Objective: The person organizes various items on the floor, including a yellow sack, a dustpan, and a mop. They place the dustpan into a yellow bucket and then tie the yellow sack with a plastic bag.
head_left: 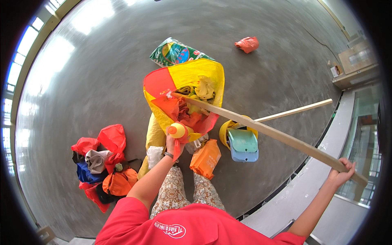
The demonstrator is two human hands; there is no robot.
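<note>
My left hand [173, 146] grips a yellow bottle-like thing with an orange tip [177, 130], at the near rim of a large yellow and red bag [190, 65]. Red plastic hangs beside the fingers; whether they also pinch the bag's rim I cannot tell. Inside the gaping bag lie crumpled red plastic bags [184, 111] and yellowish ones [205, 88]. Far out to the right, my right hand [342, 173] is closed around a long wooden pole [269, 130]. The pole slants across the view, and its far end reaches over the bag's opening.
A green printed package [176, 52] lies behind the bag, a red bundle [247, 44] farther right. A yellow bucket [225, 134] holds green and blue dustpans [243, 141] and a thin stick [294, 110]. Orange package [205, 157] and piled fabric bags [111, 139] lie near my feet.
</note>
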